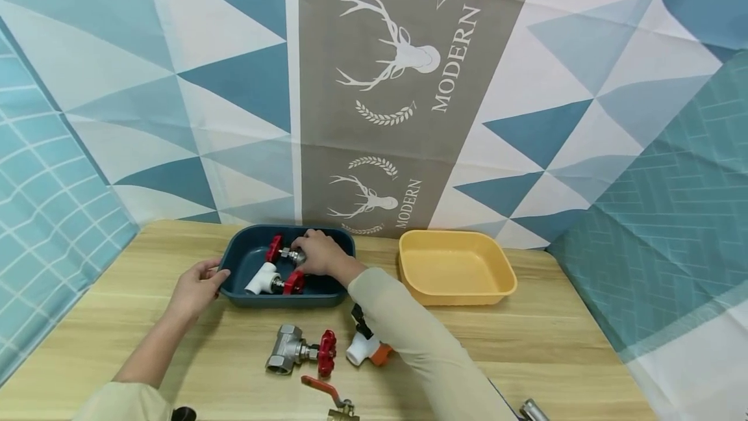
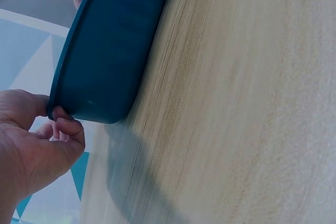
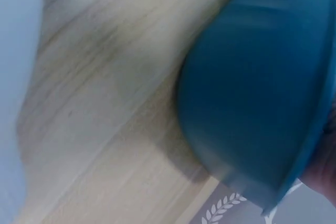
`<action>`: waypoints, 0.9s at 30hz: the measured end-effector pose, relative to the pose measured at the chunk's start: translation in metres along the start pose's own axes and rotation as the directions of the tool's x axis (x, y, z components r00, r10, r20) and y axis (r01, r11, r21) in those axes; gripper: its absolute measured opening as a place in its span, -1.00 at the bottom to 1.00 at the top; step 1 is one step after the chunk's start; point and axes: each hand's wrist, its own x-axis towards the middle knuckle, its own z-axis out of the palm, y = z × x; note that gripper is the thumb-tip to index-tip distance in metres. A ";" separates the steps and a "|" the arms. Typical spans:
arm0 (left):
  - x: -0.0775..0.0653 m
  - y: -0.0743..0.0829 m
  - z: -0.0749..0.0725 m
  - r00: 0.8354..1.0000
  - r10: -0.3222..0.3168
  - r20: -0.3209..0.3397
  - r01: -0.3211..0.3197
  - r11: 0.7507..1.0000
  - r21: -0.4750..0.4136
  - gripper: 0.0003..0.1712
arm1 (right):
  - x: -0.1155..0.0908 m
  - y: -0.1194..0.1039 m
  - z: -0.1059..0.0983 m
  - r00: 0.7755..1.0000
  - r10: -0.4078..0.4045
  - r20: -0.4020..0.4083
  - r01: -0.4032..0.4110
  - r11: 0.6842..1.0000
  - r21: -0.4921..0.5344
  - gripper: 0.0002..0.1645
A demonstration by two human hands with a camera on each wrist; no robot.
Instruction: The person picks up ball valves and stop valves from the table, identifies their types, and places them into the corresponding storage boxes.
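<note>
My left hand [image 1: 197, 288] pinches the left rim of a dark blue plastic basin [image 1: 286, 302], thumb over the edge and fingers beneath it, as the left wrist view shows. Inside the basin, my right hand [image 1: 318, 255] grips the body of a metal valve with a red handwheel [image 1: 273, 249]; the palm hides part of that valve. A white plastic valve [image 1: 264, 278], also with a red handwheel, lies in the basin below it. In the right wrist view the basin's outer wall [image 3: 247, 87] covers most of the right hand.
A yellow basin [image 1: 458, 299] stands at the right. Nearer me on the wooden table lie a metal valve with a red handwheel [image 1: 286, 351], a white-and-orange valve [image 1: 363, 347] with a black handle, and a brass valve with a red lever [image 1: 321, 384]. A metal piece [image 1: 533, 410] shows at the front edge.
</note>
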 end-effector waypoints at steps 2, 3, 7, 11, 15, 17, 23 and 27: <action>0.000 0.000 0.000 1.000 0.000 -0.002 0.000 1.000 0.007 -0.35 | -0.004 0.000 -0.003 1.000 0.001 0.003 -0.001 1.000 -0.007 -0.42; 0.000 0.000 0.000 1.000 0.000 -0.002 0.000 1.000 0.009 -0.35 | -0.005 0.000 -0.004 1.000 0.001 0.003 -0.001 1.000 -0.013 -0.41; -0.001 0.000 0.000 1.000 0.005 0.000 -0.005 1.000 0.024 -0.35 | -0.012 0.001 -0.007 1.000 -0.007 -0.001 0.007 1.000 -0.022 -0.36; -0.003 0.001 -0.001 1.000 0.015 0.001 -0.015 0.999 0.038 -0.35 | -0.019 0.003 -0.013 1.000 -0.012 -0.012 0.012 1.000 -0.011 -0.36; -0.004 0.002 -0.002 1.000 0.021 0.003 -0.021 0.998 0.051 -0.34 | -0.027 0.006 -0.018 1.000 -0.008 -0.019 0.008 1.000 0.000 -0.39; -0.004 0.002 -0.002 1.000 0.022 0.005 -0.023 0.998 0.060 -0.33 | -0.032 0.008 -0.021 1.000 -0.007 -0.016 0.007 1.000 0.006 -0.40; -0.004 0.002 -0.002 1.000 0.022 0.013 -0.023 0.997 0.076 -0.33 | -0.048 0.011 -0.028 1.000 -0.007 -0.027 0.008 1.000 0.019 -0.43; -0.004 0.001 -0.002 1.000 0.020 0.010 -0.021 0.997 0.080 -0.32 | -0.059 0.013 -0.031 0.999 -0.021 -0.051 0.021 1.000 0.009 -0.44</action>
